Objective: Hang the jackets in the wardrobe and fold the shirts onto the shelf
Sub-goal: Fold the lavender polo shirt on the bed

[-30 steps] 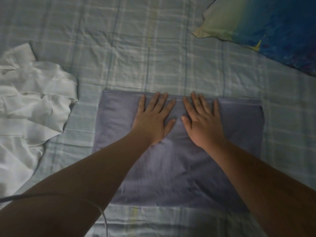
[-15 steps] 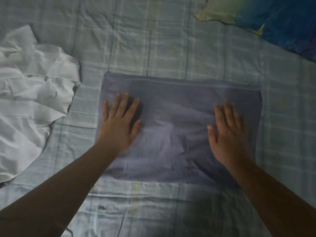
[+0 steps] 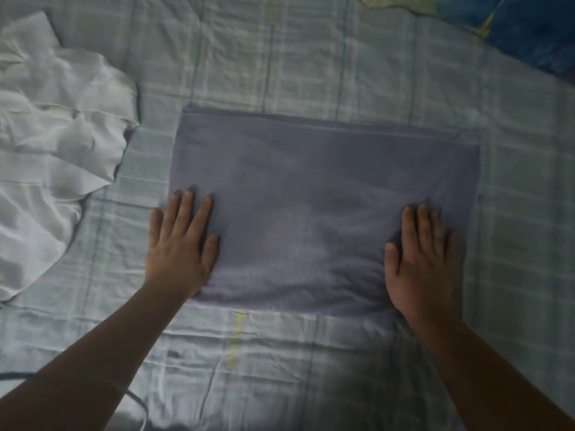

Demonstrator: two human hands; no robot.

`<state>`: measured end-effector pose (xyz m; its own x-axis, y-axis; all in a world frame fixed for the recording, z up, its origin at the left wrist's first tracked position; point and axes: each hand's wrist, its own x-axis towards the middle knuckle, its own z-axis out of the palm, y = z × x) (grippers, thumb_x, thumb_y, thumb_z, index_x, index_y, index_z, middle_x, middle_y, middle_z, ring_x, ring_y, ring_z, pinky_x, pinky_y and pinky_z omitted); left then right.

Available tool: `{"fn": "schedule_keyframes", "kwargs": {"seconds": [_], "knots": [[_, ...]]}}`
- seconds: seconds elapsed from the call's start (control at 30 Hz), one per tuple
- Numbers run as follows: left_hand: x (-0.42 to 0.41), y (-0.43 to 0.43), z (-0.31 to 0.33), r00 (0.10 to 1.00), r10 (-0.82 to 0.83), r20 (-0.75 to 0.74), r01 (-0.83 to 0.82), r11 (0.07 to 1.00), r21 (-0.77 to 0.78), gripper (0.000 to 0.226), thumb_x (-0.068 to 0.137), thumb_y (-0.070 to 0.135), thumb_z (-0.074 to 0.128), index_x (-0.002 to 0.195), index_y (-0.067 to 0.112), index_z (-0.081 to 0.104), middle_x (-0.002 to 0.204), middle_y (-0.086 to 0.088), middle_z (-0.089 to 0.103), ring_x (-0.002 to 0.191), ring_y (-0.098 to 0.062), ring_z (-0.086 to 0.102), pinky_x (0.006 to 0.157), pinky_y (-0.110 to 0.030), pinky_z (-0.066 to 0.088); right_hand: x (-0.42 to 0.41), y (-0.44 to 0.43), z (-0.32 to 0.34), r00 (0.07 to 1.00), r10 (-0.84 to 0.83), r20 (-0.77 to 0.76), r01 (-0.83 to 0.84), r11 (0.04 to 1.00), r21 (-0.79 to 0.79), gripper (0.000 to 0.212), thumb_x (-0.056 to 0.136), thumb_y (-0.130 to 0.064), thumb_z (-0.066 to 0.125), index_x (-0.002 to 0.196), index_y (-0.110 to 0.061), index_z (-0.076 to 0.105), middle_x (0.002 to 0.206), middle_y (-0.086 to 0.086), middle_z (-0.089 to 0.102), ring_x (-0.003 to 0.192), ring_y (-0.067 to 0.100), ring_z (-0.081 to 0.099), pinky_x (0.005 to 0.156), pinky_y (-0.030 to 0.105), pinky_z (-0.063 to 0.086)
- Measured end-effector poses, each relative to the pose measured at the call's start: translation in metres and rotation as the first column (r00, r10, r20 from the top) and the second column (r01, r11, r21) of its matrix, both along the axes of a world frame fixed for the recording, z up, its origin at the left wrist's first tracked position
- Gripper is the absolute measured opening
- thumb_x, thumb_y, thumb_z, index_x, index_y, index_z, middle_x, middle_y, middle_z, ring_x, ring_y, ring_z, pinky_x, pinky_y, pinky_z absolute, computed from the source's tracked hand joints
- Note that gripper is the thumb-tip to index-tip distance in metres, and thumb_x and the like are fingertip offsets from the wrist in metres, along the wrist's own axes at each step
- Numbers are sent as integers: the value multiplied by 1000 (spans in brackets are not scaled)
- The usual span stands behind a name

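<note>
Surface, head view: a bed (image 3: 311, 57) under a pale green-and-blue checked sheet, creased all over, fills the picture; the light is dim
Shirt: the lilac shirt (image 3: 311, 197) lies flat on the bed in the middle of the view, folded into a wide rectangle; a narrow band of a second layer shows along its far edge; the cloth is mostly smooth, with soft ripples toward the near side
Left: the left hand (image 3: 180, 247) lies palm down on the lilac shirt's left edge, toward the near corner; fingers straight and slightly spread, thumb out toward the middle of the cloth; the little finger lies off the cloth, over the sheet; it grips nothing
Right: the right hand (image 3: 420, 262) lies palm down just inside the lilac shirt's right edge, by the near corner; fingers straight and close together, thumb out toward the middle; it grips nothing
Spacing: the two hands are well apart, with bare lilac cloth between them; both forearms are bare and enter from the bottom corners
Left side: a white garment (image 3: 53, 135) lies crumpled on the bed, apart from the lilac shirt; shirt or jacket, I cannot tell
Far right corner: a blue and yellow-green pillow (image 3: 529, 29), cut off by the frame
Bottom left: a thin cable (image 3: 140, 405) curls on the sheet beside the left forearm
</note>
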<state>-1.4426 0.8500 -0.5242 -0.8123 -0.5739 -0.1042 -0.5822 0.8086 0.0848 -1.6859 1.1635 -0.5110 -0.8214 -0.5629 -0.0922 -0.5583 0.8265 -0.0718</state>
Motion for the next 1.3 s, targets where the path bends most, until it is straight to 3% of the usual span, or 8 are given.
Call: {"fn": "schedule_keyframes", "kwargs": {"seconds": [0.17,0.4,0.53,0.73,0.83,0.97,1.17,1.3], "knots": [[-27,10,25,999,-23,-42,23,1000,-10,61,96,45,35,151,19,34,157,-12,35,149,-34,22,121,-56,12,-2,20,20,998,-54,41,62,974,-219,60,96,-36,36,150,-9,38,154,16,39,141,35,38,119,55,22],[-170,75,53,954,-270,-130,286,951,121,54,96,36,45,142,8,50,146,-16,50,142,-38,37,116,-52,29,-10,56,41,974,-181,139,210,950,-230,54,87,-19,61,138,-1,53,140,21,54,126,42,52,107,53,41],[-260,136,62,910,-367,-192,403,892,203,38,88,25,57,120,6,62,116,-16,62,113,-39,56,91,-49,50,-15,66,46,906,-324,274,390,890,-237,56,73,-7,78,126,0,60,121,21,62,110,43,58,96,49,49],[-375,213,67,972,-136,-193,220,816,534,18,98,29,55,91,18,43,81,0,54,68,-14,51,72,-41,46,-20,73,57,715,-521,466,582,813,15,33,83,-39,64,107,-20,55,103,7,63,97,31,63,78,40,53],[-407,236,53,992,-128,-18,120,857,502,39,95,48,56,108,13,45,100,-8,63,91,-27,64,80,-39,51,-22,77,60,705,-541,458,552,825,125,35,85,-52,57,100,-21,50,99,4,65,94,27,66,74,35,51],[-415,245,39,988,-113,104,71,937,343,63,91,58,56,126,8,41,123,-16,57,112,-36,61,83,-43,50,-24,79,60,671,-546,502,539,824,175,39,86,-57,53,98,-21,46,94,3,68,92,26,69,74,33,51],[-415,244,39,994,-96,56,58,879,474,46,97,29,57,129,3,38,132,-20,50,121,-38,56,93,-46,46,-23,84,60,644,-534,548,545,823,162,39,84,-55,55,98,-19,51,96,4,70,93,29,69,73,33,50],[-409,244,44,990,-45,133,-12,919,394,50,92,11,52,136,6,30,136,-16,40,123,-34,54,90,-44,50,-20,86,56,661,-515,547,524,837,155,40,81,-56,56,96,-19,56,96,2,68,93,28,68,73,34,51]]}}
